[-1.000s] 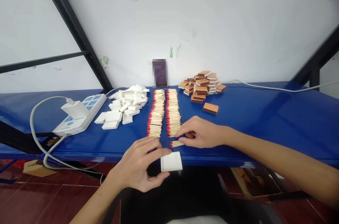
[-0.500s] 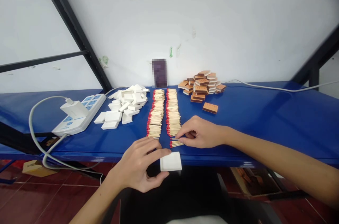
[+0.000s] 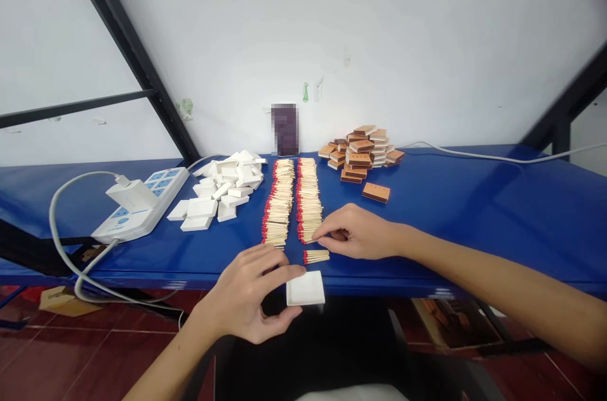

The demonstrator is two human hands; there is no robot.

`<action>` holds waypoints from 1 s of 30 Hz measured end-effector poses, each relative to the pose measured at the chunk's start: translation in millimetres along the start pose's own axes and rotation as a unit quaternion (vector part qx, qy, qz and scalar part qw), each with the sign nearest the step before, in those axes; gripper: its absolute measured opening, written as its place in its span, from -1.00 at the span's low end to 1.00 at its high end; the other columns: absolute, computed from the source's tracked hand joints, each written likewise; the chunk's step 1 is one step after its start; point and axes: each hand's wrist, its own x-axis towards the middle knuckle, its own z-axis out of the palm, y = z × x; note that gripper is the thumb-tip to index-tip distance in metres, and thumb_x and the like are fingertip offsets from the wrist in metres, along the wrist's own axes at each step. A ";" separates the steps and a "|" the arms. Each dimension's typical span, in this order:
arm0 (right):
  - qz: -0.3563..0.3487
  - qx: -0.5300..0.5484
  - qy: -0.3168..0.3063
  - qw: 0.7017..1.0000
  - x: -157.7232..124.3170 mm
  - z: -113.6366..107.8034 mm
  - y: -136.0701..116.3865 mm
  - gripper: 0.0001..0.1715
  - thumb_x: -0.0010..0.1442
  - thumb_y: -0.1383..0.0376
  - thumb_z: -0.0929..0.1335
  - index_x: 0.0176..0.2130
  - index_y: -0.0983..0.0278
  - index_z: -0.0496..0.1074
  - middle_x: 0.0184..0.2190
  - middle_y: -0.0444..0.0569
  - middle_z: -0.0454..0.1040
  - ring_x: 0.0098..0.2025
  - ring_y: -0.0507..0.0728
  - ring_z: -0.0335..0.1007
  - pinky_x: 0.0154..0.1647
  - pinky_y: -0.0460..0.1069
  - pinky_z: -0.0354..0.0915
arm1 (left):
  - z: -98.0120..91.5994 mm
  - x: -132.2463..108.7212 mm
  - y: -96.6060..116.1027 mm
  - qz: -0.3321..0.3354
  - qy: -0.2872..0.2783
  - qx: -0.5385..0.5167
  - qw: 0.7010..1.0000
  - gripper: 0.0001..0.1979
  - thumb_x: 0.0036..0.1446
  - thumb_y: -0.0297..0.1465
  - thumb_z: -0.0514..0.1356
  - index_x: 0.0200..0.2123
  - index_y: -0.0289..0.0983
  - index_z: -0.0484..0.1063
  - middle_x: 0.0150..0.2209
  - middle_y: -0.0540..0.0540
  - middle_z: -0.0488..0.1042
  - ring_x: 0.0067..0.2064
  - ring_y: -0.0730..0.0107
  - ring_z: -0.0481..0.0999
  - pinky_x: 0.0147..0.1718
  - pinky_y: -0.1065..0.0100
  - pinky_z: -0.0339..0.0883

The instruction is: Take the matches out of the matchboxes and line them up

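Observation:
My left hand (image 3: 256, 290) grips a white matchbox tray (image 3: 305, 288) between thumb and index finger, just off the table's front edge, its hollow side facing up. My right hand (image 3: 358, 233) is closed in a pinch at the near end of the right row of matches (image 3: 309, 198); its fingertips are on the stick end of a match there. A small group of matches (image 3: 316, 256) lies apart, between that row and the tray. The left row of matches (image 3: 279, 202) ends near my left fingers. All red heads point left.
White matchbox trays (image 3: 227, 183) are heaped at left, beside a power strip (image 3: 142, 208) with a plugged charger and cable. Brown matchbox sleeves (image 3: 363, 154) are piled at right, with a single sleeve (image 3: 376, 192) nearer. A pixelated dark rectangle (image 3: 285, 129) stands against the wall.
My right hand has moved slightly up and away, from the small group of matches to the end of the right row. The left hand and tray have stayed in place.

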 end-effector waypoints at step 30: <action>-0.028 -0.061 -0.033 0.997 -1.0 -0.3 0.7 -0.76 0.32 0.35 0.27 -0.29 0.27 0.53 -0.53 -0.14 0.41 -0.50 0.00 0.21 -0.41 -0.07 0.03 | 0.6 0.7 -0.5 0.001 0.001 -0.001 1.000 -0.64 0.09 -0.32 0.26 -0.02 -0.25 0.49 -0.30 -0.12 0.51 -0.30 0.27 0.51 -0.26 0.21 0.43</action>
